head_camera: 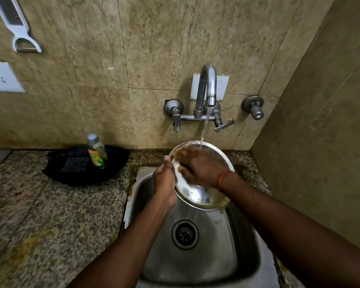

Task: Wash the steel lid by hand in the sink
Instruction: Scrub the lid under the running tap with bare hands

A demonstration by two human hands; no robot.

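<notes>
A round steel lid [197, 195] is held tilted above the steel sink [243, 246], under a stream of water from the wall tap [208, 86]. My left hand [164, 179] grips the lid's left rim, thumb over the edge. My right hand [197, 165] lies flat on the lid's inner face, fingers pressed against it, with a red thread around the wrist. Yellowish residue shows along the lid's upper and lower edges. The water lands on the top of the lid near my right fingers.
A dish soap bottle [97, 151] stands in a black basket [116, 161] holding a dark scrub pad, on the granite counter [50, 204] left of the sink. Tap valves [255, 108] jut from the tiled wall. A side wall closes in at right.
</notes>
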